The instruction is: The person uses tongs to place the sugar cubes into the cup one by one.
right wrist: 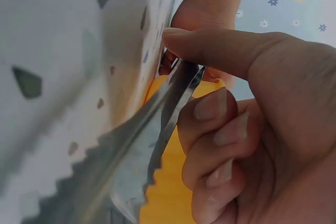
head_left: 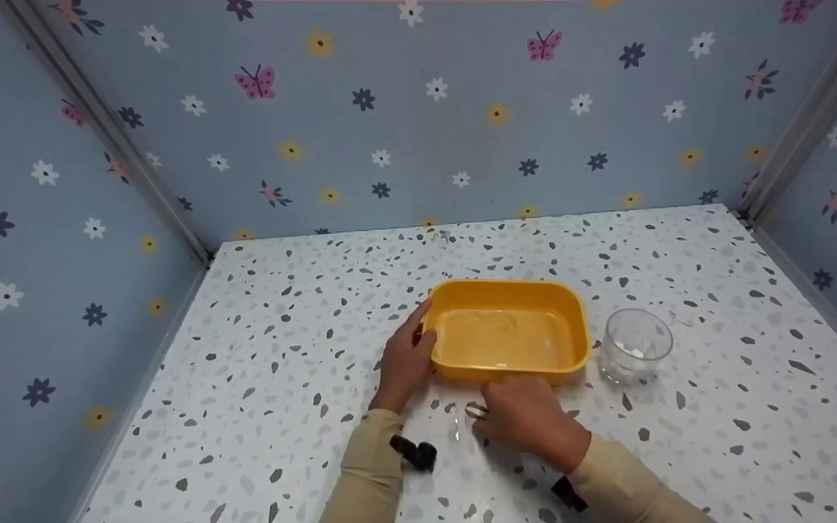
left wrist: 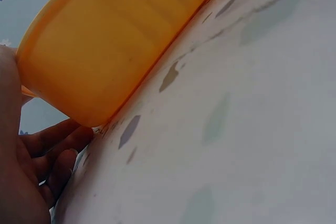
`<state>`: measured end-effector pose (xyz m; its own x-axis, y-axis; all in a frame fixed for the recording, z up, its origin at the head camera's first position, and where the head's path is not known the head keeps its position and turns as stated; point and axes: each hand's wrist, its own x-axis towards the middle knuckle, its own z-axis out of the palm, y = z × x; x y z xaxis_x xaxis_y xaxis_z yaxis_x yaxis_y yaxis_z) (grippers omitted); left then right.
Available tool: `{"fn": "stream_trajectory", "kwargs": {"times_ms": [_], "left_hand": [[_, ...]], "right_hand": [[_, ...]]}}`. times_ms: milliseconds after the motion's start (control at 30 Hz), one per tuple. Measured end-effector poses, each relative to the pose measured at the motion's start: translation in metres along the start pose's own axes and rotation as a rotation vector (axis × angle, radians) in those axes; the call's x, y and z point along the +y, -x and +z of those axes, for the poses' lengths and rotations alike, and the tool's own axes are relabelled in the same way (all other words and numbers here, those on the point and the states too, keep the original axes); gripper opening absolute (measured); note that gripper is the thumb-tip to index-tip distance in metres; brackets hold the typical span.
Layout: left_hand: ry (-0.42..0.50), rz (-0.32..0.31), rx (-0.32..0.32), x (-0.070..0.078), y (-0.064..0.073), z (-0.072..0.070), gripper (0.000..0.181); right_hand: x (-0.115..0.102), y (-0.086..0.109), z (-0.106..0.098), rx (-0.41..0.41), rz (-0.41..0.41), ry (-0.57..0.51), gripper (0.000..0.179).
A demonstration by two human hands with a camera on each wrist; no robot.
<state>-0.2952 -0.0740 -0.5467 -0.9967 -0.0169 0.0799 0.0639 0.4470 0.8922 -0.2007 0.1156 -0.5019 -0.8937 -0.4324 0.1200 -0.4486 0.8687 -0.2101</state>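
A yellow rectangular container (head_left: pixel 506 340), open at the top, stands on the speckled table, its inside showing only faint marks. Against its left wall lies my left hand (head_left: pixel 405 363), index finger and thumb touching the outside. The left wrist view shows the other fingers (left wrist: pixel 58 145) loosely bent by the bottom corner. My right hand (head_left: pixel 527 418) is in front of the near wall. Thumb and index finger pinch metal tongs (right wrist: pixel 134 132) with serrated edges; the remaining fingers curl into the palm. From above, the hand hides most of the tongs.
Right of the container stands a clear glass (head_left: pixel 636 345) with small white pieces in it. Patterned blue panels (head_left: pixel 418 131) enclose the table (head_left: pixel 302 349) at the back and both sides.
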Motion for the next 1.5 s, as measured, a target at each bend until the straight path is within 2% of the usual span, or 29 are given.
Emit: {"fn": "stream_trajectory", "kwargs": {"times_ms": [267, 600, 800, 1000, 1167, 1367, 1500], "left_hand": [[-0.005, 0.029, -0.007, -0.002, 0.001, -0.001, 0.052], [0.010, 0.027, -0.022, -0.001, -0.002, -0.001, 0.053], [0.036, 0.030, -0.002, -0.002, -0.001, -0.003, 0.052], [0.089, 0.034, 0.013, -0.002, -0.002, -0.004, 0.051], [0.112, 0.025, 0.024, -0.003, -0.003, -0.005, 0.052], [0.131, -0.010, 0.076, -0.008, -0.003, -0.013, 0.051], [0.085, -0.022, 0.102, -0.008, -0.006, -0.018, 0.046]], "right_hand": [[-0.002, 0.001, 0.004, -0.046, 0.011, 0.024, 0.037], [-0.001, -0.001, 0.001, -0.075, -0.003, -0.025, 0.036], [0.003, -0.004, -0.012, -0.034, 0.006, -0.104, 0.039], [0.016, -0.005, -0.032, 0.044, 0.038, -0.139, 0.019], [0.032, -0.003, -0.048, 0.105, 0.072, -0.192, 0.015], [0.054, -0.008, -0.060, 0.153, 0.100, -0.162, 0.019], [0.070, -0.012, -0.064, 0.179, 0.105, -0.180, 0.018]]}}
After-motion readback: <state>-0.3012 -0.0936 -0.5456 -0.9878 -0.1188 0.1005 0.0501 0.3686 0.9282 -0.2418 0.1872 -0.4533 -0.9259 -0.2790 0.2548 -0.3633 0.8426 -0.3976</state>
